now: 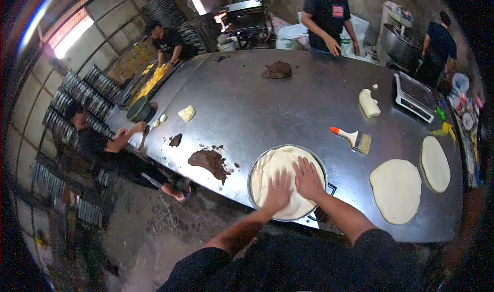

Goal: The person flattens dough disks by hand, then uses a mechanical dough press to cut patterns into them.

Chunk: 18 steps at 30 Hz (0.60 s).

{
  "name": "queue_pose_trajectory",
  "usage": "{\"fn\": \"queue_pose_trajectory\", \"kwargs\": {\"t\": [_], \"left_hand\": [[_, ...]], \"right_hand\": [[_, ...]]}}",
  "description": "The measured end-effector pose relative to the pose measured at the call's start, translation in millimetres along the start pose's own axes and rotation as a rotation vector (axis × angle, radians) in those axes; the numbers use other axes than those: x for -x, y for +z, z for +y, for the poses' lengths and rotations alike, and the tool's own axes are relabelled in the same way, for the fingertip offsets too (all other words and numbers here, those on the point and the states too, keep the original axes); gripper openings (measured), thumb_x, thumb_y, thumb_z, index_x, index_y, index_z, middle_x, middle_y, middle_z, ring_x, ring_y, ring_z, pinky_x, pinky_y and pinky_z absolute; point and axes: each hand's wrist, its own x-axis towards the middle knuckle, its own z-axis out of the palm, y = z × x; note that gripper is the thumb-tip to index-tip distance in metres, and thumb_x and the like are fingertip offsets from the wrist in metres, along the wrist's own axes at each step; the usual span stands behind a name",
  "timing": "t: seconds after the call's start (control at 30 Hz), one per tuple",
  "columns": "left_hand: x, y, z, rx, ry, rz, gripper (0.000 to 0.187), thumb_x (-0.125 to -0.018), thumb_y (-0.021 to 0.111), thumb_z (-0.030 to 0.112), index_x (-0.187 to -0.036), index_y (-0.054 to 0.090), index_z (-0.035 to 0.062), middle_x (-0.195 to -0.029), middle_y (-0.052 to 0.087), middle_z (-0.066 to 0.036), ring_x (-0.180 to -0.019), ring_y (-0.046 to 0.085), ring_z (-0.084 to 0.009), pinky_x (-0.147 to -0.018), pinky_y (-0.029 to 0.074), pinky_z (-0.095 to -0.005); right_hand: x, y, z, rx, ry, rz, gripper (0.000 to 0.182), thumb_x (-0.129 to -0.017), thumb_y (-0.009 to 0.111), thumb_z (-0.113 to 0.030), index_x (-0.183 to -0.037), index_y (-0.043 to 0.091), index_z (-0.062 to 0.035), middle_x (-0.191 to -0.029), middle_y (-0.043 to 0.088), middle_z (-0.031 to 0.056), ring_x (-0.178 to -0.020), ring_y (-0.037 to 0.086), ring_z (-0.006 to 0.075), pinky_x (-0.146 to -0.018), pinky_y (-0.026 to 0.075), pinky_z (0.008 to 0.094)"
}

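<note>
A round metal pan (251, 192) at the table's near edge holds a broad sheet of pale dough (275, 161) that covers its inside. My left hand (278, 192) lies flat on the dough left of the middle, fingers stretched out. Beside it, my right hand (307, 180) presses flat on the right part of the dough, fingers spread. To the right lie a rounded flat dough piece (395, 192) and a narrower oval one (435, 163). A brush (354, 139) with an orange-tipped handle rests on the table beyond the pan.
On the metal table (231, 96) are brown filling (210, 163), a darker brown heap (278, 70), a dough lump (187, 113), a dough roll (369, 103) and a scale (414, 97). Co-workers stand at the left and far sides. A mixer (400, 37) is at the back right.
</note>
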Motion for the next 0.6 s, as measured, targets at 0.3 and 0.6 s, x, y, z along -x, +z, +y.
{"fn": "queue_pose_trajectory", "kwargs": {"t": [0.3,0.6], "left_hand": [[5.0,-9.5,10.5,0.061,-0.169,-0.33,0.075,-0.089,0.031,0.065,-0.15,0.018,0.0231,-0.156,-0.003,-0.013,-0.14,-0.007,-0.0444,-0.099,-0.003,-0.0752],[28.3,-46.8,-22.7,0.555,-0.245,-0.598,0.076,-0.086,0.041,0.066,-0.147,0.028,0.0233,-0.155,0.002,-0.018,-0.139,-0.005,-0.0474,-0.097,-0.006,-0.0748]], "right_hand": [[12.1,38.9,42.6,-0.376,0.225,-0.076,0.037,-0.084,0.055,-0.026,-0.117,0.059,-0.0094,-0.135,0.045,0.0157,-0.125,0.041,0.0333,-0.103,0.033,0.0428],[111.0,-45.4,-45.0,-0.542,1.271,0.291,0.08,-0.076,0.066,-0.041,-0.138,0.03,-0.0049,-0.124,0.047,0.028,-0.116,0.048,0.0424,-0.097,0.04,0.0448]]}}
